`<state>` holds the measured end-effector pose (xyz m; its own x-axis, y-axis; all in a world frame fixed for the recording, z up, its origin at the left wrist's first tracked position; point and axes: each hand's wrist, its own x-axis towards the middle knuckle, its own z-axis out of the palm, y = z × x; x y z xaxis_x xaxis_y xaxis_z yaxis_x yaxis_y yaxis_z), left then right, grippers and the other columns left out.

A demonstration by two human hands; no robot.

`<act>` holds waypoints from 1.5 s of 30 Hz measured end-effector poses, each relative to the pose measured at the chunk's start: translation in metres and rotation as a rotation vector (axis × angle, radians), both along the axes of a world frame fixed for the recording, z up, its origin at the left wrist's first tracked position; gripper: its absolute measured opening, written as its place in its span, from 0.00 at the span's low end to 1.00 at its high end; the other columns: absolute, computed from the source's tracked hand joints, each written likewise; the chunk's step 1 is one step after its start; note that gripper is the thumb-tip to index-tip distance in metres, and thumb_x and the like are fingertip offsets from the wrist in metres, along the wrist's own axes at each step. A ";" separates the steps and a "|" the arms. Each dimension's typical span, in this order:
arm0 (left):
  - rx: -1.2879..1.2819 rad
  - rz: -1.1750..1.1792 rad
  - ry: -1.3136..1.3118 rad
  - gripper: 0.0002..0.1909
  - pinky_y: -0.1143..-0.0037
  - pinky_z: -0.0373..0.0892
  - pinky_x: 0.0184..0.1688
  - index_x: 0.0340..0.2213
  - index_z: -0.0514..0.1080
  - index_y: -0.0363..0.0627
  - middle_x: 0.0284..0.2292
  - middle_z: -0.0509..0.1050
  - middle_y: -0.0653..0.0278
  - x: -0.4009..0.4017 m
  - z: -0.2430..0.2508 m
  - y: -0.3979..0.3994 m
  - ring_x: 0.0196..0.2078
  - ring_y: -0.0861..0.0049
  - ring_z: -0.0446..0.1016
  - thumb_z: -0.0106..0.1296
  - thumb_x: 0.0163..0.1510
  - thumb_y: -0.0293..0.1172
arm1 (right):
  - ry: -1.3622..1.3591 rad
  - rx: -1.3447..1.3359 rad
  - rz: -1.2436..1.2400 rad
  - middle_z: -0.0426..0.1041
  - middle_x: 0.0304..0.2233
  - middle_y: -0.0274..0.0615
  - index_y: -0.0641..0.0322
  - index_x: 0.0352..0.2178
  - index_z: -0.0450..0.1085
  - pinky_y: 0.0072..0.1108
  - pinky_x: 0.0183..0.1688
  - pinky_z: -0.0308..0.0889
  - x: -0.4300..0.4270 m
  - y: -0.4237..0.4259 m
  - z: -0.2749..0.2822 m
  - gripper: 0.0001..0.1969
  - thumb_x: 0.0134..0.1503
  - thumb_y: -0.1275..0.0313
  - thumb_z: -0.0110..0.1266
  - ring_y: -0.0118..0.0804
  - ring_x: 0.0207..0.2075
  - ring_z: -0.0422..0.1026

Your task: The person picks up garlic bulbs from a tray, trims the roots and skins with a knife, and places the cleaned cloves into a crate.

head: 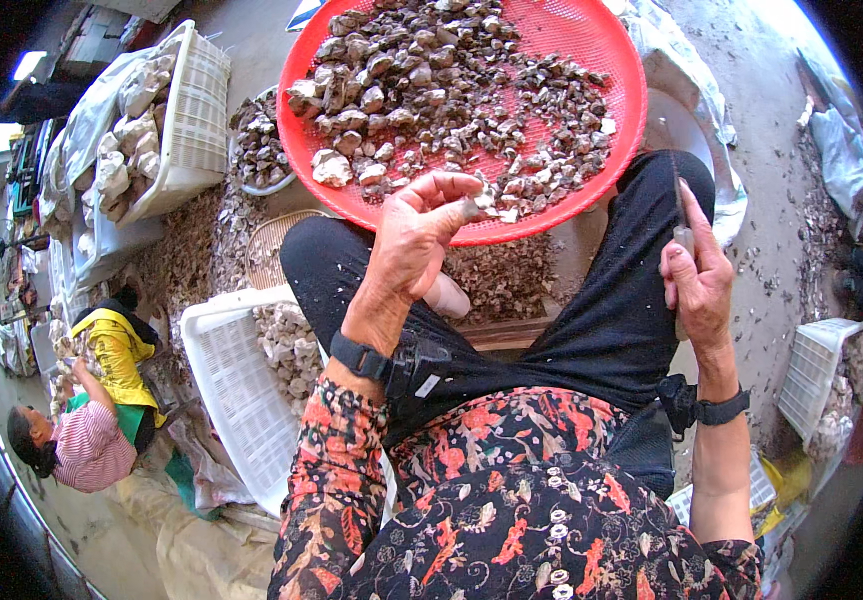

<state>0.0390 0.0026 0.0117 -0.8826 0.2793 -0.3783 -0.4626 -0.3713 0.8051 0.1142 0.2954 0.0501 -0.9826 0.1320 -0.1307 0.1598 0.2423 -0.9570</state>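
Over the near rim of a red perforated plastic tray [304, 172], my left hand [409, 247] pinches a small whitish piece [484, 198] between thumb and fingertips. In the tray lies a heap of knobbly grey-brown lumps [416, 71], maybe dried root or fungus. Smaller bits [563, 105] are spread along its right side. My right hand [701, 277] grips a knife [683, 240] by its pale handle above my right knee. The thin dark blade points away from me, with my index finger stretched along it. The knife is apart from the piece.
At my left stands a white plastic crate [233, 382] with pale lumps. Beyond are a bucket [281, 187] of darker lumps, a woven basket [259, 255] and a filled crate [203, 112]. A person [98, 427] works at far left. Another crate [806, 382] stands right. Debris [503, 274] lies below the tray.
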 end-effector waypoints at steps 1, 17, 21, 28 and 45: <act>0.038 0.017 -0.017 0.11 0.78 0.70 0.43 0.38 0.70 0.34 0.37 0.74 0.60 0.005 0.005 0.002 0.38 0.77 0.73 0.53 0.50 0.19 | 0.003 0.006 -0.002 0.61 0.17 0.23 0.55 0.59 0.54 0.08 0.15 0.52 0.000 -0.001 0.004 0.27 0.56 0.76 0.45 0.13 0.14 0.54; 0.192 0.235 0.021 0.17 0.79 0.67 0.47 0.40 0.65 0.37 0.37 0.71 0.64 0.058 0.035 0.033 0.40 0.79 0.70 0.55 0.47 0.16 | 0.106 0.211 0.628 0.68 0.46 0.56 0.57 0.59 0.51 0.33 0.42 0.68 0.013 -0.063 0.038 0.34 0.49 0.78 0.51 0.55 0.40 0.71; 0.256 0.276 0.073 0.22 0.74 0.66 0.50 0.44 0.62 0.37 0.39 0.69 0.60 0.067 0.034 0.039 0.44 0.73 0.69 0.52 0.46 0.12 | 0.090 0.219 0.611 0.68 0.45 0.57 0.58 0.58 0.51 0.34 0.41 0.68 0.013 -0.067 0.036 0.34 0.49 0.77 0.51 0.55 0.38 0.72; 0.221 0.342 0.098 0.25 0.79 0.66 0.46 0.45 0.60 0.41 0.37 0.69 0.66 0.068 0.040 0.045 0.40 0.80 0.69 0.54 0.45 0.13 | 0.143 0.236 0.615 0.69 0.41 0.59 0.60 0.59 0.50 0.35 0.39 0.69 0.017 -0.072 0.032 0.34 0.49 0.77 0.51 0.56 0.36 0.72; 0.159 0.251 0.138 0.27 0.79 0.68 0.46 0.46 0.59 0.40 0.35 0.68 0.66 0.070 0.031 0.051 0.39 0.81 0.69 0.53 0.43 0.10 | 0.008 0.158 0.620 0.71 0.31 0.60 0.61 0.59 0.48 0.34 0.35 0.67 0.010 -0.066 0.042 0.35 0.49 0.77 0.49 0.54 0.30 0.73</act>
